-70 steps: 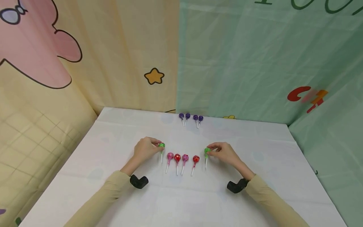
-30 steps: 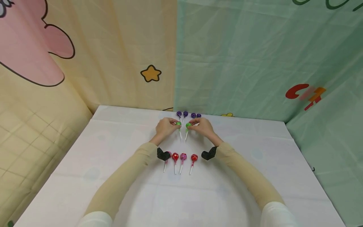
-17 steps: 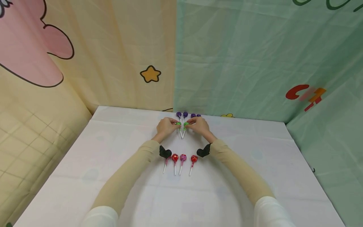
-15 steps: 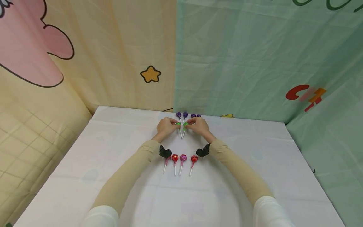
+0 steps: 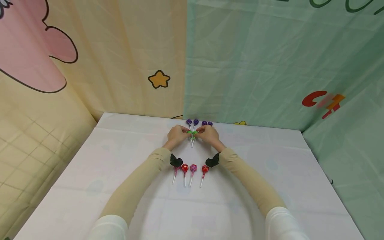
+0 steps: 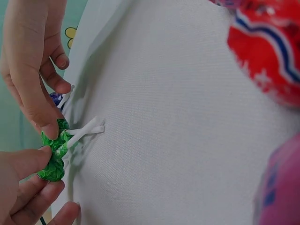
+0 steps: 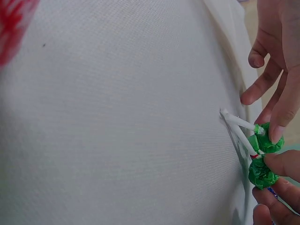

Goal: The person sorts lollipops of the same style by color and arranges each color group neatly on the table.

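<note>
"So, what have the hands got?"

"The left hand pinches the left green lollipop; the right hand pinches the right green lollipop. Both grip the wrapped candy heads, at the frame's centre."

"Which is nearer?"

"Neither. The relation that counts, I'd judge, is head to head: side by side, whether touching I can't tell. The sticks slant toward the bottom of the head view, crossing in the left wrist view."

"Beyond that?"

"Just above lies one purple lollipop pair; another purple pair, up and right, is partly behind the right hand. Well below, two red lollipops and two pink lollipops lie on the white counter, sticks downward."
</note>
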`<act>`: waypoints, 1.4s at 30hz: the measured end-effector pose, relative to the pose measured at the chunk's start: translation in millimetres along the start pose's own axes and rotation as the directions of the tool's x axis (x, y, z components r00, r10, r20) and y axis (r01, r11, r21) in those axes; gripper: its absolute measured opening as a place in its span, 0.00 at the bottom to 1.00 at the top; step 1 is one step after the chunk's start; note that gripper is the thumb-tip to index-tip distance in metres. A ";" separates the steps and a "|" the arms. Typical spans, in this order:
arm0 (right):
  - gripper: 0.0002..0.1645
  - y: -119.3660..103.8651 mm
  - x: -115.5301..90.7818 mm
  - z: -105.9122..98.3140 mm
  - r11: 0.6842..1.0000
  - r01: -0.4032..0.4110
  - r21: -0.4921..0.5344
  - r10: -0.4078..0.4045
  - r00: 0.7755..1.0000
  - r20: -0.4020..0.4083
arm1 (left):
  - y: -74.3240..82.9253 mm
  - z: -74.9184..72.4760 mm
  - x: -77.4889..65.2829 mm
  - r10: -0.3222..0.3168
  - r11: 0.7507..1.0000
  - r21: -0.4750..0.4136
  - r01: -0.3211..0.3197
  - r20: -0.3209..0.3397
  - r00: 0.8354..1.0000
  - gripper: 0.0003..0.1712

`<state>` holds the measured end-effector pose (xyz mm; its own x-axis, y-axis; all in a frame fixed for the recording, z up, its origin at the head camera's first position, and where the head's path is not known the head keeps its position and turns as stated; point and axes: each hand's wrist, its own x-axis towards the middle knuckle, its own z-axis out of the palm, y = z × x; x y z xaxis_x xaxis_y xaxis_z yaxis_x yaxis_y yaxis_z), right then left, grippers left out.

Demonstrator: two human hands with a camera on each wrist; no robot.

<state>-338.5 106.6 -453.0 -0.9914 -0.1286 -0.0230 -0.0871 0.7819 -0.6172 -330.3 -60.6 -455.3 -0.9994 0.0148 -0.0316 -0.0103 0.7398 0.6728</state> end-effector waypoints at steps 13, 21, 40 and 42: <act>0.18 -2.7 -2.3 -1.7 0.999 0.011 -0.033 -0.010 1.000 0.019 | 2.0 -1.9 -4.4 -0.049 0.999 0.005 0.049 0.047 0.998 0.17; 0.18 -1.2 -3.0 -3.0 0.999 0.015 -0.045 -0.013 0.999 0.031 | 1.7 1.3 -4.4 -0.049 0.999 -0.005 0.049 0.022 0.999 0.18; 0.19 0.2 -8.0 -5.8 1.000 -0.015 -0.024 0.016 1.000 0.023 | -0.3 1.8 -4.9 -0.019 1.000 -0.017 0.019 0.022 1.000 0.21; 0.18 0.4 -8.8 -6.4 1.000 -0.009 -0.022 0.009 1.000 0.018 | -0.1 1.0 -4.9 -0.021 1.000 -0.013 0.021 0.024 0.999 0.22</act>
<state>-330.4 112.0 -447.9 -0.9902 -0.1328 -0.0431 -0.0806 0.7960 -0.5999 -325.3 -60.0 -456.0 -0.9979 0.0154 -0.0635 -0.0321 0.7308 0.6818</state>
